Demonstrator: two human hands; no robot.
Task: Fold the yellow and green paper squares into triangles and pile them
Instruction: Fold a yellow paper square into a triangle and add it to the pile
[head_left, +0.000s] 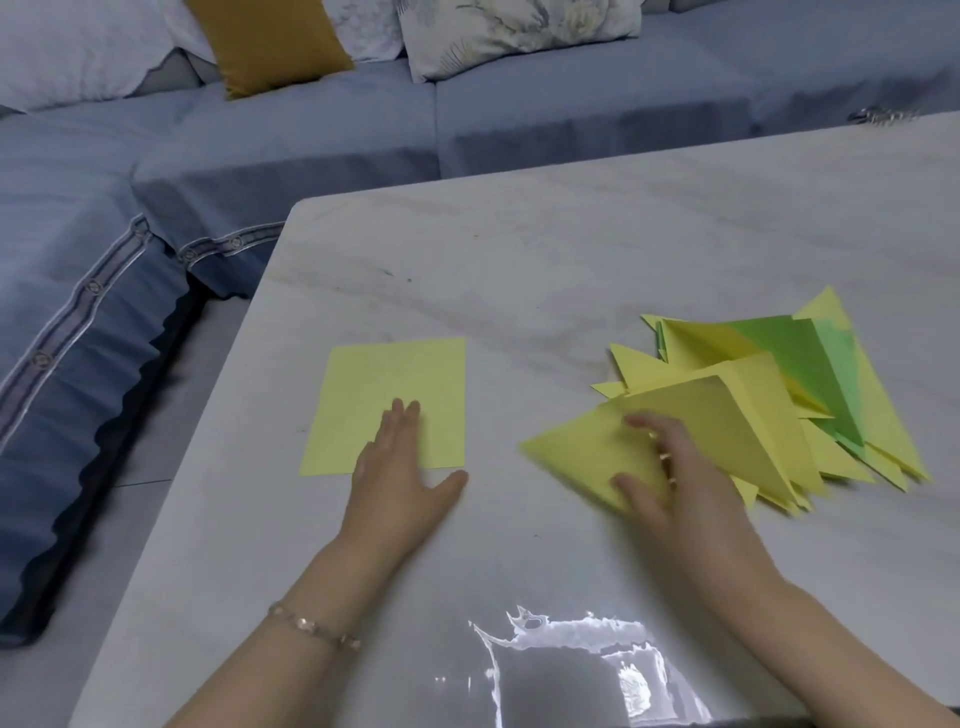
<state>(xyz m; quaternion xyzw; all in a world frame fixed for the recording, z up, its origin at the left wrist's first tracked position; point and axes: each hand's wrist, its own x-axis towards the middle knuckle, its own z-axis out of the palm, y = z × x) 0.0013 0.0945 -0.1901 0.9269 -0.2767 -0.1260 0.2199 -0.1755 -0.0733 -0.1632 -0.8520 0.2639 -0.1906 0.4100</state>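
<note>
Sofa: a blue-grey sofa (311, 145) wraps the far and left sides of your table.
Table: pale marble table (519, 249), glare at the near edge.
Pile: folded yellow and green triangles (810, 364) are heaped loosely to your right.
Yellow square (384, 384): lies unfolded and flat on your left.
Top yellow triangle (717, 415): sits on the pile's near side.
Right hand (675, 467): rests on that triangle with bent fingers; blur hides whether you pinch or press.
Left hand (400, 467): released, fingers flat on the square, thumb on the table.
Bracelet (311, 626): on your left wrist.
</note>
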